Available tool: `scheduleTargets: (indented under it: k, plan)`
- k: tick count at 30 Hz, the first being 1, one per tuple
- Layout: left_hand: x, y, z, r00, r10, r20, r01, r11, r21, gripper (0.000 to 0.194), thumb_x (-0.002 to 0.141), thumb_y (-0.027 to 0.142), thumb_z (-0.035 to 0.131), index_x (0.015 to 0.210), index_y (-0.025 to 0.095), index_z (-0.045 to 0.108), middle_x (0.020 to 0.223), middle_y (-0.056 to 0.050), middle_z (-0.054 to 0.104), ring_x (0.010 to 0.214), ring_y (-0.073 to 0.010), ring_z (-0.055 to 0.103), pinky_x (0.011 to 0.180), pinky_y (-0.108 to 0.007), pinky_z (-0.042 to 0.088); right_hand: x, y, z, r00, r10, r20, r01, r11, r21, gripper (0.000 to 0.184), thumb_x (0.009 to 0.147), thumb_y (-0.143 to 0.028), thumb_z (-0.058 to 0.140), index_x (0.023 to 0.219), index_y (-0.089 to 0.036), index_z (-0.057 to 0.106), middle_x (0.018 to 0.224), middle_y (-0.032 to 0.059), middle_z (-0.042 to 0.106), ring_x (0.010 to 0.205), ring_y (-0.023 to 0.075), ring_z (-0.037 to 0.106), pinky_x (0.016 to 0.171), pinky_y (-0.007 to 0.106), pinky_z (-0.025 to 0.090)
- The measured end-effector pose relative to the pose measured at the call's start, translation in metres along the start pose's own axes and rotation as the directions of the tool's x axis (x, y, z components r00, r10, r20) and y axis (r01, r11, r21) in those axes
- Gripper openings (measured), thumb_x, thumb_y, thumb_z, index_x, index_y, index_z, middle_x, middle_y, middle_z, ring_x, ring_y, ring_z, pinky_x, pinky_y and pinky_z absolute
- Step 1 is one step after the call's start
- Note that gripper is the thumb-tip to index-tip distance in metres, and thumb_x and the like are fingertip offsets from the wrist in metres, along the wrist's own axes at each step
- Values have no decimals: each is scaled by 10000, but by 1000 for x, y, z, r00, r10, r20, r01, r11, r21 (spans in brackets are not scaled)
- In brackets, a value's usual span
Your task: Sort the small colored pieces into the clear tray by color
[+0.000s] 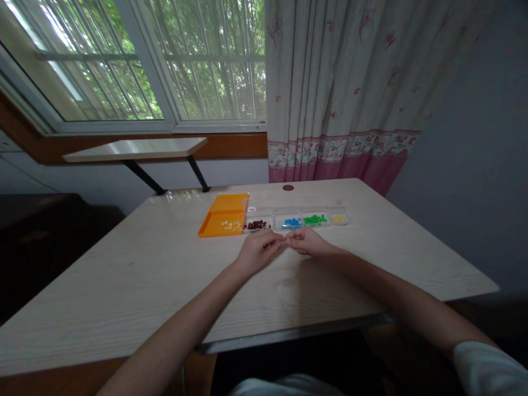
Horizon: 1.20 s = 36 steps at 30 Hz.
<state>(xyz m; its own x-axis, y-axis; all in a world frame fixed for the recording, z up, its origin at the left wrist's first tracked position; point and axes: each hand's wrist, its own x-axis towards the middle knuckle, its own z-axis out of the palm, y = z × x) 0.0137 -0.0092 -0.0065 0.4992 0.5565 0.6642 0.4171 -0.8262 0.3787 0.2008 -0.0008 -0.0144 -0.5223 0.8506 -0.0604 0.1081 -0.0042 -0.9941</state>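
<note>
My left hand (260, 248) and my right hand (307, 242) meet over the table, thumbs and forefingers pinched together. Whatever sits between the fingertips is too small to make out. Just beyond them lie small dark brown pieces (256, 225), blue pieces (292, 223), green pieces (315, 220) and a few yellow pieces (338, 219) in clear plastic trays (284, 210). To the left is an open orange case (226, 204) with small white pieces (231, 225) in its near half.
The pale wooden table (165, 291) has its front edge close to my body. A small raised shelf (140, 147) on black brackets stands at the back left. A round brown cable-hole cover (287, 187) is near the back edge, below the curtain (330, 110).
</note>
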Motion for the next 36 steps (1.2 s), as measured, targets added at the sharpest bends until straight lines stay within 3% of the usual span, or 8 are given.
scheduleTargets:
  k: [6,9,11,14,18,27,36]
  plan:
    - [1,2,-2,994,-92,60,93,996,-9,165,816,248,500,814,152,634,652,-19,566,580,-87,482,549,-193,376,5,3,1,996,-27,-80,20,996,-90,428,641,-557,594,711,-136,557,426,-97,334,378,30,239,390,181,165]
    - [2,0,-6,986,-165,-7,165,986,-3,155,793,262,519,795,154,630,644,-17,558,563,-87,470,521,-188,365,6,9,2,985,-142,-99,114,962,-246,373,704,-504,559,728,-133,584,521,-48,450,456,55,359,444,186,263]
    - [2,-1,-9,973,-210,-98,212,977,10,146,776,266,534,781,151,626,632,-15,557,553,-88,467,514,-189,363,3,11,4,975,-221,-30,186,878,-441,288,738,-417,560,784,-139,619,613,-15,522,542,80,436,512,200,323]
    - [3,-3,-14,952,-222,-210,235,971,43,143,766,268,549,765,147,623,629,-16,565,547,-88,472,526,-197,373,-3,11,8,958,-260,121,269,668,-694,230,775,-311,546,950,-195,640,763,12,591,670,111,508,635,227,375]
    - [2,-2,-16,953,-157,-260,188,977,99,132,768,260,550,774,151,625,644,-17,581,569,-91,494,559,-202,391,-10,6,14,934,-256,248,348,507,-788,243,829,-278,480,1019,-250,628,924,24,611,808,128,545,745,243,390]
    - [0,-3,-16,948,-159,-275,201,970,135,127,762,262,544,765,165,625,646,-18,590,588,-97,509,583,-210,408,-10,9,13,928,-280,246,359,487,-797,176,807,-217,481,898,-198,631,841,22,611,753,117,549,701,223,402]
    - [0,-3,-16,939,-179,-292,229,962,147,124,753,261,536,754,170,621,641,-11,584,592,-97,511,602,-211,410,-11,8,12,939,-258,227,331,504,-798,165,803,-231,488,900,-199,617,830,19,608,755,120,542,704,229,394]
